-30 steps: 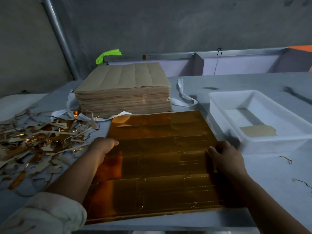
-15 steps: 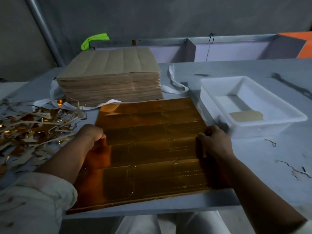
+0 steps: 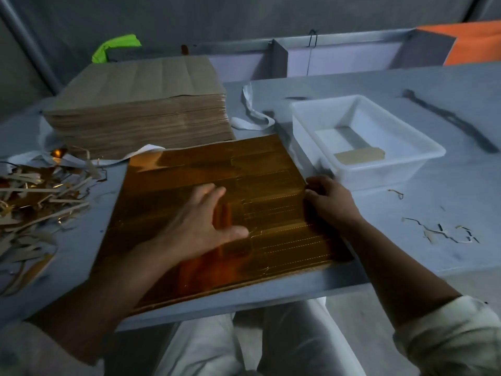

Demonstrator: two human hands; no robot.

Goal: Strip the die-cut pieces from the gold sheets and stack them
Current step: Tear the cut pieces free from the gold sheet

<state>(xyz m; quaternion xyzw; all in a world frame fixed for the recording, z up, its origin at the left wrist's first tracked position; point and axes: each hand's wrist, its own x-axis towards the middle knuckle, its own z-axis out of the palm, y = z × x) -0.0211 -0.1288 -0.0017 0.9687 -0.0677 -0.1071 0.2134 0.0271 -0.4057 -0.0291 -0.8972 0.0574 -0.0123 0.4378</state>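
Note:
A shiny gold die-cut sheet [image 3: 195,169] lies flat on the table in front of me, its near edge at the table's front edge. My left hand [image 3: 200,223] is spread over the middle of the sheet, fingers straight, slightly blurred. My right hand [image 3: 329,199] grips the sheet's right edge with curled fingers. A thick stack of sheets [image 3: 141,104], brown side up, stands behind the gold sheet at the back left. One stripped brown piece [image 3: 359,156] lies in the white plastic tub [image 3: 311,112] to the right.
A heap of gold and brown waste strips [image 3: 29,202] covers the table's left side. White strapping bands [image 3: 252,115] trail around the stack. A few thin scraps [image 3: 442,232] lie at the right. Grey boxes and an orange one [image 3: 477,44] line the back.
My left hand has left the sheet's left edge and moved right onto the middle of the sheet, opening flat. My right hand stays on the right edge. The camera has tilted down.

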